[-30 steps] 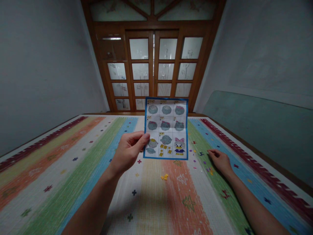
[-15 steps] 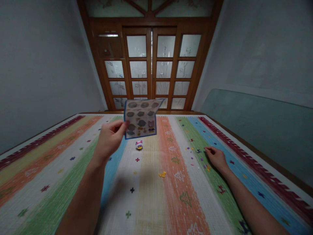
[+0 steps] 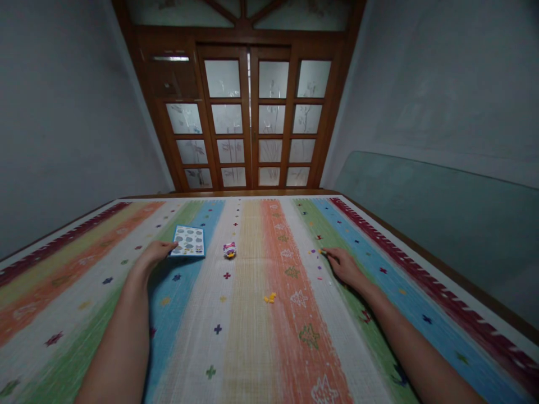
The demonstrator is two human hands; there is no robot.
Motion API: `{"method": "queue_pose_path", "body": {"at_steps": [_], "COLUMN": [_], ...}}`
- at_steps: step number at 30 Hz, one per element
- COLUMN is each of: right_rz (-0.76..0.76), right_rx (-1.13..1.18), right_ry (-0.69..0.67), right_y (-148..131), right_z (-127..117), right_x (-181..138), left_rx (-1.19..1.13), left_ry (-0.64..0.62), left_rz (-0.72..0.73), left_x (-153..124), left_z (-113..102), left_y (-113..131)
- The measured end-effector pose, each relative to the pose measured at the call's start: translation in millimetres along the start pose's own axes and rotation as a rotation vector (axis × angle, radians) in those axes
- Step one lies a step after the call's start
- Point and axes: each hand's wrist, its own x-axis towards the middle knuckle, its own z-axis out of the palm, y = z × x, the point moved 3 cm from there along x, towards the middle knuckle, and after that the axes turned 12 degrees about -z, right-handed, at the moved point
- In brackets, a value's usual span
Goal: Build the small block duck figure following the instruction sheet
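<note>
My left hand [image 3: 155, 255] is closed on the left edge of an instruction sheet [image 3: 189, 241] with a blue border and rows of grey pictures. The sheet is tilted low over the blue stripe of the cloth. To its right sits a small brick-built figure [image 3: 229, 250] in white, purple and yellow. My right hand [image 3: 343, 265] reaches in from the right, thumb and forefinger drawn together at scattered tiny purple and yellow pieces [image 3: 314, 252]. Whether a piece is between those fingertips is too small to tell. Several yellow pieces [image 3: 270, 298] lie in a cluster nearer me.
A striped, patterned tablecloth [image 3: 248, 348] covers the wide table. Past the far edge stand wooden doors [image 3: 248, 134] with glass panes. A pale green panel [image 3: 421, 196] leans along the right wall. Tiny pink and white bits [image 3: 319, 278] lie just left of my right wrist.
My left hand has brought the sheet down and left, from upright above the figure to low over the cloth. My right hand's fingertips have come to the tiny pieces. The view has shifted slightly.
</note>
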Motion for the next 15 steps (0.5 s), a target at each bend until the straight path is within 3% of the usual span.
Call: {"method": "queue_pose_path", "body": {"at_steps": [8, 15], "right_rz": [-0.033, 0.085], "right_rx": [0.01, 0.045], "right_ry": [-0.029, -0.036], "right_y": [-6, 10], "right_z": [1, -20], "right_x": [1, 4], "left_rx": [0.13, 0.181], "left_ry": [-0.083, -0.051], "left_rz": [-0.026, 0.018], "left_x": [11, 10], "left_z": [16, 13], "left_y": [-14, -9]}}
